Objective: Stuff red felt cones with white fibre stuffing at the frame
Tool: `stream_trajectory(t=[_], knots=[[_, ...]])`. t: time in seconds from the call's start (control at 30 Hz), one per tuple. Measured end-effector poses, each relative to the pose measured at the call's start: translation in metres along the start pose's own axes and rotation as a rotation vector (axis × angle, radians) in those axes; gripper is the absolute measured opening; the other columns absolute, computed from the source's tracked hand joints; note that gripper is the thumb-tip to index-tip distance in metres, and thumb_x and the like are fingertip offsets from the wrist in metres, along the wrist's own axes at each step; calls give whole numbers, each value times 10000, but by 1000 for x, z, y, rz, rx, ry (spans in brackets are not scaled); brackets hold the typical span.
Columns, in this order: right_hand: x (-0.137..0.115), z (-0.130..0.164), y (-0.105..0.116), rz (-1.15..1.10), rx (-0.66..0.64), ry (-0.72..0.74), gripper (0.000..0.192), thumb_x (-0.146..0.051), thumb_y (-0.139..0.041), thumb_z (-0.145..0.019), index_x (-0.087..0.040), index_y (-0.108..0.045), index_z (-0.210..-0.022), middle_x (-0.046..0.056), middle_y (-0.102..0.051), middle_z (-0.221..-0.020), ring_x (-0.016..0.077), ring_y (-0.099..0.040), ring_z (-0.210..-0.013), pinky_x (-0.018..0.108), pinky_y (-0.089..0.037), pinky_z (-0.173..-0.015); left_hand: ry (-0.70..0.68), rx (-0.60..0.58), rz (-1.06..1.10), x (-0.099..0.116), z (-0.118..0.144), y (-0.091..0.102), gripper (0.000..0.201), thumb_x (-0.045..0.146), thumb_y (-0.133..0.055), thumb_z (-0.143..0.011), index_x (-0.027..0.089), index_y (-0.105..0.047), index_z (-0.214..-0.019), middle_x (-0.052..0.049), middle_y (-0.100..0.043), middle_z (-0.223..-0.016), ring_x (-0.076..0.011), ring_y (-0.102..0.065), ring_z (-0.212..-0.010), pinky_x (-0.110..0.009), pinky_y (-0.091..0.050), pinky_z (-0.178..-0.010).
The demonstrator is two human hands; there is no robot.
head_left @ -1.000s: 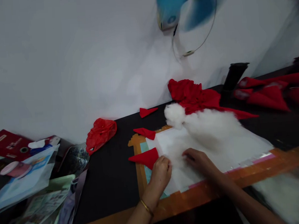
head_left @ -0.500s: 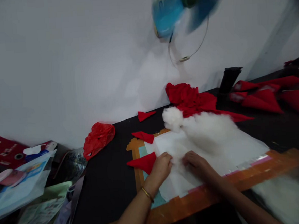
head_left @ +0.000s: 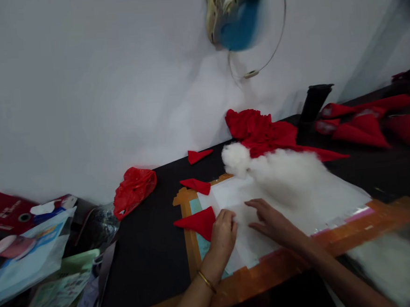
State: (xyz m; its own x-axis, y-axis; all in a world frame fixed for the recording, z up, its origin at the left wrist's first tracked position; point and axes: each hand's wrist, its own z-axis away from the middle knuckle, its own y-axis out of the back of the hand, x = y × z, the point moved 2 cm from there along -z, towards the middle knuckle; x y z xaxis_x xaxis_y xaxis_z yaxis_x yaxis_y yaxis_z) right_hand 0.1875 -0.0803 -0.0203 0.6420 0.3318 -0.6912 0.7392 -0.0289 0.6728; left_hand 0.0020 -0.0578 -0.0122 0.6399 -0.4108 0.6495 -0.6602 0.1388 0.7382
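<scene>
On a black tabletop (head_left: 152, 250) set against a white wall, a person works at a white sheet (head_left: 299, 203) taped down with orange strips, a heap of white stuffing (head_left: 284, 176) spread over its far half. Red cloth (head_left: 259, 131) lies bunched behind it, with a fan (head_left: 234, 16) above. The right hand (head_left: 271, 221) lies flat, fingers apart, nothing in its grip, on the sheet's near edge. The left hand (head_left: 223, 234) is curled, its grip closed on the wide end of a red felt cone (head_left: 197, 222), wrist bent inward. Loose fibres may drift in the fan's draught, or the cone could slip if the pinch eases.
</scene>
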Motion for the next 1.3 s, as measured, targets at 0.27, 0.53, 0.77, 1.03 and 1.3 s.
stream_trajectory(t=[0.27, 0.53, 0.77, 1.03, 1.3], knots=[[17, -6, -15, 118, 60, -118, 198, -235, -433, -891, -187, -603, -802, 59, -640, -809, 197, -606, -744, 319, -461, -695, 34, 41, -16, -17, 7, 16, 175, 70, -448, -841, 192, -572, -860, -58, -613, -885, -207, -586, -873, -334, -470, -816], [12, -7, -2, 96, 16, -74, 178, -203, -441, -860, -201, -618, -872, 64, -638, -902, 177, -596, -752, 299, -467, -701, 76, 0, -24, -13, 6, 14, 391, 132, -564, -805, 202, -563, -1190, -68, -642, -1004, -211, -602, -890, -325, -481, -811], [12, -15, -18, 82, 51, -117, 199, -210, -448, -815, -187, -633, -883, 55, -673, -804, 197, -617, -729, 318, -482, -691, 37, -82, -75, -6, -12, 9, 156, 145, -507, -846, 186, -657, -854, -77, -651, -878, -226, -609, -845, -324, -459, -779], [22, -1, 5, 44, 93, -121, 351, -311, -501, -854, -201, -560, -1183, 102, -628, -1129, 188, -607, -787, 331, -509, -731, 70, 60, 26, -20, 2, 19, 160, 214, -472, -913, 183, -624, -876, -55, -653, -884, -190, -600, -864, -298, -454, -802], [1, -18, -15, 34, -43, -127, 214, -107, -512, -744, -178, -678, -859, 68, -690, -865, 200, -626, -782, 306, -479, -761, 61, 92, 23, -17, 0, 13, 133, 162, -489, -874, 187, -610, -822, -57, -609, -883, -188, -588, -840, -307, -471, -801]])
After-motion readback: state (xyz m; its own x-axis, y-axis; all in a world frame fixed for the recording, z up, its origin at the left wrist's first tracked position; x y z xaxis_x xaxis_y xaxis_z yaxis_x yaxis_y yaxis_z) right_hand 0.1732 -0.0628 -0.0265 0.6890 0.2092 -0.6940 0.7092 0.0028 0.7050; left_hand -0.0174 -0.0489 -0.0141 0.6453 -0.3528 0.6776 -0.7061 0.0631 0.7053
